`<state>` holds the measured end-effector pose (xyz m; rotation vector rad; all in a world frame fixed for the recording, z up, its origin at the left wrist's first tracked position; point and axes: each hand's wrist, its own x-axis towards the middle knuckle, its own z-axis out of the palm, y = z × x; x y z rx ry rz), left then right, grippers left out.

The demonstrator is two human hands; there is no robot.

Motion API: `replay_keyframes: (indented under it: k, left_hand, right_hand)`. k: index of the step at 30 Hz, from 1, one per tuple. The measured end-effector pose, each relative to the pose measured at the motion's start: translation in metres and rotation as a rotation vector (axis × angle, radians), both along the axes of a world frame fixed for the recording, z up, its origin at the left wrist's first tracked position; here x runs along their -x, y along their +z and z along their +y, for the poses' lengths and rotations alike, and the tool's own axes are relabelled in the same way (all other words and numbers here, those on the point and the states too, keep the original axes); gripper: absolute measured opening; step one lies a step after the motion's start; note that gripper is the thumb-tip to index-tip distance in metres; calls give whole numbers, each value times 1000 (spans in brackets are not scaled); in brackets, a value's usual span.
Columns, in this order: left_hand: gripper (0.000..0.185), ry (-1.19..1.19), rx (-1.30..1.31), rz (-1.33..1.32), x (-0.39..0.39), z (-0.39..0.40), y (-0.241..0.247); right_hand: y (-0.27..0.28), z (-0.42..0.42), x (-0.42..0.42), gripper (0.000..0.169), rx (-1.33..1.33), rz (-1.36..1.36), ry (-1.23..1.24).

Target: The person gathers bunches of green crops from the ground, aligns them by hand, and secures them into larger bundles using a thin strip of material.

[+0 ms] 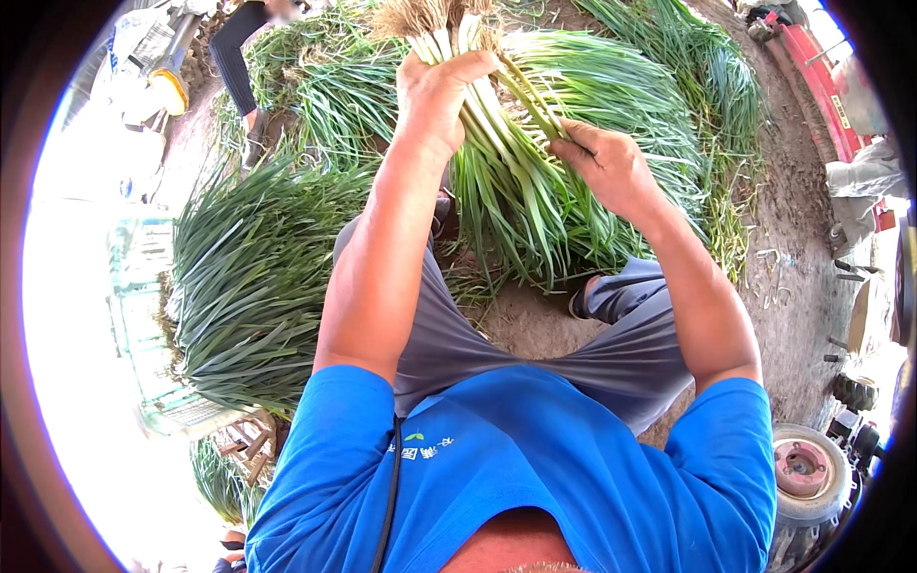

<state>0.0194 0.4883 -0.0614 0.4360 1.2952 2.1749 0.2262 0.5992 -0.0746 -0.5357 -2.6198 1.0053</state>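
Note:
My left hand (437,100) is closed around the white stems of a bunch of leafy green plants (509,157), likely Chinese chives or leeks. Brown roots stick up beyond the fist, and long flat leaves hang towards my legs. My right hand (598,161) pinches a few yellowish-green stalks (530,97) between thumb and fingers, at the bunch's right side. The far end of these stalks reaches to my left thumb. Behind the bunch lies a wide heap of the same leaves (609,79).
A large pile of leafy plants (251,286) rests on a pale green plastic crate (143,358) at left. Another person's leg (240,64) is at upper left. Red machinery (817,86) stands at upper right, a wheel (809,469) at lower right. Loose leaves litter the dirt floor (781,322).

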Motion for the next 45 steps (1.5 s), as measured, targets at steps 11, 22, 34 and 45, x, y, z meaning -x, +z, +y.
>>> replay_keyframes:
  k: [11, 22, 34, 45]
  left_hand:
    - [37, -157, -50, -38, 3, -10, 7]
    - [32, -317, -86, -191, -5, -3, 1]
    - [33, -270, -79, -67, -9, -12, 4]
    - [52, -416, -72, 133, -26, -5, 12]
  right_hand:
    - [3, 4, 12, 30, -405, 392, -291]
    - [7, -36, 25, 43, -803, 115, -51]
    - [18, -14, 20, 61, -199, -75, 176]
    - [4, -27, 51, 57, 970, 138, 266]
